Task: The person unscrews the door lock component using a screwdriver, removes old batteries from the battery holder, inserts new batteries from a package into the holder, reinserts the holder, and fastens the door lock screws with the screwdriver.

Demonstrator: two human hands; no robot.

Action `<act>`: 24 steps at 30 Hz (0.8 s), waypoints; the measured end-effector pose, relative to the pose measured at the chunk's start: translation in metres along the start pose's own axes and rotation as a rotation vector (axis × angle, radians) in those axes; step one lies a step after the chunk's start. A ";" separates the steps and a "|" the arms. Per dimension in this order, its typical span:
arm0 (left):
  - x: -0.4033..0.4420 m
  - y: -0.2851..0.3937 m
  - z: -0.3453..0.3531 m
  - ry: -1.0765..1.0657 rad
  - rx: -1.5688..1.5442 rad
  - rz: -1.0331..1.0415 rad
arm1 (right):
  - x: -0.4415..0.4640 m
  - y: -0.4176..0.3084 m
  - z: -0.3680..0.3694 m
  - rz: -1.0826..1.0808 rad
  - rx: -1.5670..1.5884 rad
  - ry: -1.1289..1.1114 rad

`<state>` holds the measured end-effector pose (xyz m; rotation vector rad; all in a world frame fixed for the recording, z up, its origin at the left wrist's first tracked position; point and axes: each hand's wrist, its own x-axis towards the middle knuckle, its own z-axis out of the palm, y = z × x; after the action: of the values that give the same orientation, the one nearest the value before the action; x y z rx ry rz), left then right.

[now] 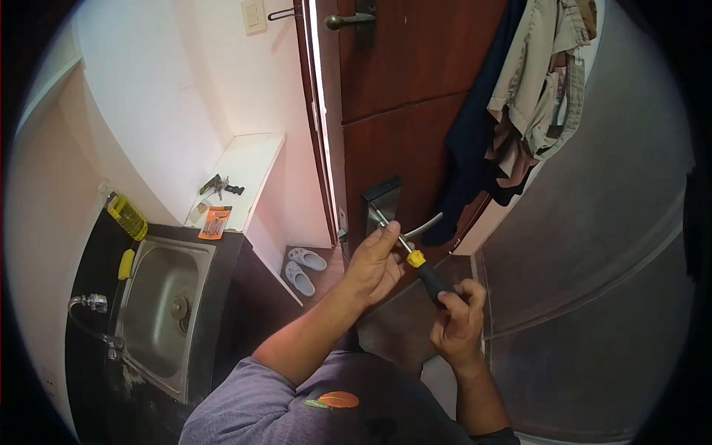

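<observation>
We have a screwdriver (417, 259) right of the view's centre, its shaft slanting toward 11 o'clock over a dark-topped metal piece (383, 202); we cannot tell whether the tip touches it. Our left hand (373, 265) is partly closed, thumb and fingers around the shaft, probably to steer it. Our right hand (461, 326) is half curled, its fingertips on the handle's butt end at 4 o'clock, a hold that seems to suit turning or light pushing. Just beside the shaft, at 1 o'clock, is a curved pale bar (426, 225). Farther out, clothes (538, 96) hang at 1 o'clock against the door (404, 67), and clogs (300, 279) sit on the floor at 9. Toward 10, keys (220, 187) and an orange packet (214, 222) lie on a ledge (248, 159), perhaps for easy reach, above the sink (159, 297).
</observation>
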<state>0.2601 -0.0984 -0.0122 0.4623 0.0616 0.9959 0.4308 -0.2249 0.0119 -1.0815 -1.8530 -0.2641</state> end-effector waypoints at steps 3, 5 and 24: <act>-0.001 0.002 0.002 0.022 0.095 0.015 | 0.019 -0.006 -0.002 0.072 0.078 0.157; -0.005 0.007 0.019 0.101 0.135 0.014 | 0.016 -0.012 -0.009 0.296 0.327 0.139; -0.001 0.003 0.010 0.048 0.082 -0.069 | 0.005 -0.003 -0.018 0.116 0.087 -0.195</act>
<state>0.2595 -0.1008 -0.0020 0.5086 0.1612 0.9388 0.4384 -0.2344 0.0264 -1.1835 -1.9449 -0.0095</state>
